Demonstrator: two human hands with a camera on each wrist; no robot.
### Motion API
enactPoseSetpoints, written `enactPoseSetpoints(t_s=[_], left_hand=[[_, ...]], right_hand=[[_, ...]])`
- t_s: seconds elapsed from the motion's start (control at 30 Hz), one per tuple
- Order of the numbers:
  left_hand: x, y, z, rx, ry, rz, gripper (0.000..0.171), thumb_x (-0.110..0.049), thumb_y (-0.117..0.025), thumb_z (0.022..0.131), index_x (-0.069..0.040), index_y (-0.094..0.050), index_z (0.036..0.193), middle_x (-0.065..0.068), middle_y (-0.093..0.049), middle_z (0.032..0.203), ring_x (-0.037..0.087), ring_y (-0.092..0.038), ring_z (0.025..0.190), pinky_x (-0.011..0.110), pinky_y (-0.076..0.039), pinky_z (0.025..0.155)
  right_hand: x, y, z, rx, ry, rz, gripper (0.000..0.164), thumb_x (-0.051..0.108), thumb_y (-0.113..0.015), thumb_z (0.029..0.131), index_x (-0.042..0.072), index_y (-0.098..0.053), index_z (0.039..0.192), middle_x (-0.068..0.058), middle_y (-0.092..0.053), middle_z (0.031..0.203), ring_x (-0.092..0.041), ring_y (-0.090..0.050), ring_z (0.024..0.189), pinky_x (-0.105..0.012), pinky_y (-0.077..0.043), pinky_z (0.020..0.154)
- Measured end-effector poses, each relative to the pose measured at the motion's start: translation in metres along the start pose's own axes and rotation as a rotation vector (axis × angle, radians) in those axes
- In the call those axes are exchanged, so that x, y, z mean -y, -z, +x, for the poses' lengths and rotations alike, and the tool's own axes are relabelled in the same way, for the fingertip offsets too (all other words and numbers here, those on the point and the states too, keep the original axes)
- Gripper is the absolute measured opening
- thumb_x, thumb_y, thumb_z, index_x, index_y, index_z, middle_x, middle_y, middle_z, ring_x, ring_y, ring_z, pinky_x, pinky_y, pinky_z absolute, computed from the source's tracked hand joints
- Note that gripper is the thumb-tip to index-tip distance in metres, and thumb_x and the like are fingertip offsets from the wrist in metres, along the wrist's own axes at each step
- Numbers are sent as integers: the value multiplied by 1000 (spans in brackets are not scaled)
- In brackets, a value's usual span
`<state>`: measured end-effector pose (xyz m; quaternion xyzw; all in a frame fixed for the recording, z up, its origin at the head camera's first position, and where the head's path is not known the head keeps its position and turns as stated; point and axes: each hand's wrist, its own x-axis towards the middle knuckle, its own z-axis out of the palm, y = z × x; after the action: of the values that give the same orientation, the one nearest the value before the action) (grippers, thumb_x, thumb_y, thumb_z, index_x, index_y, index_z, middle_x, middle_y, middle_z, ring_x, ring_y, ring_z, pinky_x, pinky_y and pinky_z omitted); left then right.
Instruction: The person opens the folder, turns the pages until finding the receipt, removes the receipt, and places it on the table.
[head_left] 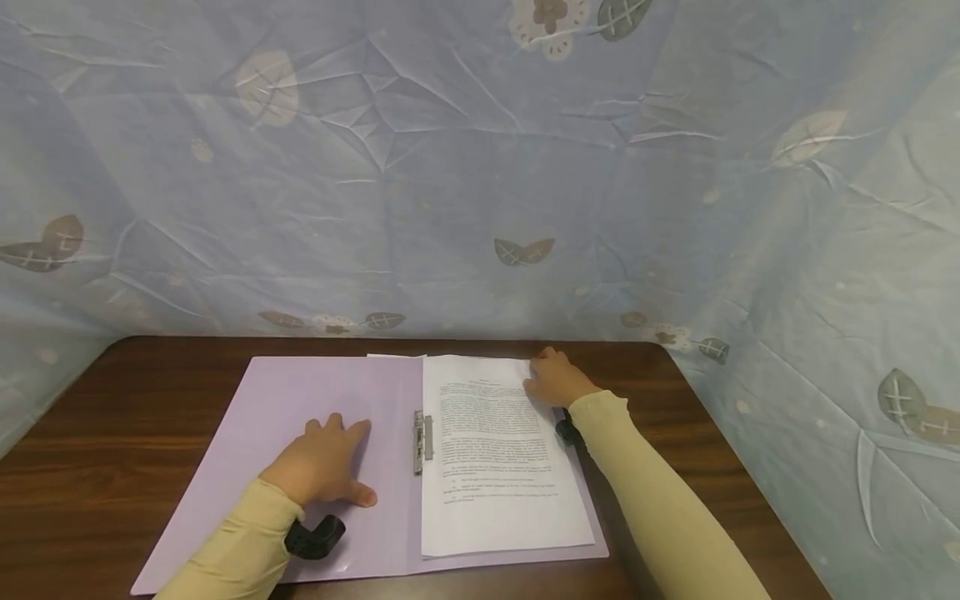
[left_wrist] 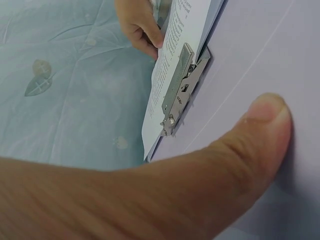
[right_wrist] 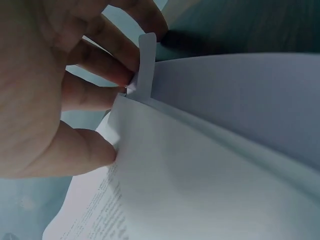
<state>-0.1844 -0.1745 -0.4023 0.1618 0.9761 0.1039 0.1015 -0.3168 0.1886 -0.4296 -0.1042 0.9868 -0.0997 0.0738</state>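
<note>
A pale purple folder [head_left: 300,387] lies spread flat on the table, with a metal clip [head_left: 419,446] near its spine. On its right half rests a stack of printed paper [head_left: 510,529]. My left hand [head_left: 321,461] rests on the left cover with its fingers and thumb spread, holding nothing. At the far right corner of the stack is my right hand [head_left: 557,381]. The right wrist view shows its thumb on the top sheet [right_wrist: 170,165] and its other fingers at the edge, pinching the paper. Beside those fingertips a narrow pale tab [right_wrist: 146,65] sticks up.
The dark brown wooden table [head_left: 67,433] extends past the folder on both sides. Behind it hangs a pale blue patterned cloth [head_left: 450,208], which also runs along the right. A white edge [head_left: 390,357] shows behind the folder's top.
</note>
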Motion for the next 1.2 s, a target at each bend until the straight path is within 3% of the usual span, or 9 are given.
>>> enactPoseSetpoints(t_s=[0.2, 0.43, 0.77, 0.9, 1.0, 1.2], left_hand=[[-2, 3, 0, -5, -1, -1, 100, -50, -95, 64, 3, -56, 140, 32, -55, 114, 50, -54, 99, 63, -52, 84], [-2, 2, 0, -1, -5, 4, 100, -49, -94, 64, 3, -55, 140, 32, -54, 115, 50, -54, 99, 63, -52, 84], [-2, 2, 0, 23, 2, 4, 100, -49, -94, 66, 4, -54, 141, 34, -54, 119, 52, -53, 103, 64, -52, 86], [-1, 1, 0, 29, 1, 11, 100, -49, -93, 66, 4, -54, 141, 35, -54, 119, 53, -53, 104, 65, -51, 86], [-1, 1, 0, 21, -2, 9, 100, -49, -93, 66, 4, -54, 141, 34, -54, 118, 53, -53, 104, 65, -51, 87], [0, 0, -1, 19, -12, -6, 99, -48, -94, 66, 4, -54, 141, 34, -53, 118, 54, -53, 104, 65, -51, 87]], right_hand=[[0, 1, 2, -49, 16, -8, 46, 25, -59, 98, -2, -64, 135, -25, -51, 136, -39, -48, 123, -56, -48, 100], [-2, 3, 2, -64, 19, -90, 44, 30, -61, 99, 3, -67, 133, -21, -63, 132, -42, -54, 124, -60, -42, 106], [-5, 1, 3, -64, -1, -22, 43, 27, -66, 99, 2, -67, 133, -19, -67, 133, -41, -60, 126, -60, -43, 108], [-4, 1, 4, -76, -28, 3, 32, 28, -68, 98, 1, -72, 117, -16, -73, 114, -34, -67, 103, -55, -49, 98], [-3, 2, 3, -85, -36, 5, 25, 28, -69, 97, 4, -71, 104, -10, -71, 97, -26, -61, 82, -50, -51, 85], [-3, 2, -2, -111, -4, 0, 20, 26, -68, 97, 8, -68, 89, -4, -65, 80, -21, -55, 68, -41, -48, 69]])
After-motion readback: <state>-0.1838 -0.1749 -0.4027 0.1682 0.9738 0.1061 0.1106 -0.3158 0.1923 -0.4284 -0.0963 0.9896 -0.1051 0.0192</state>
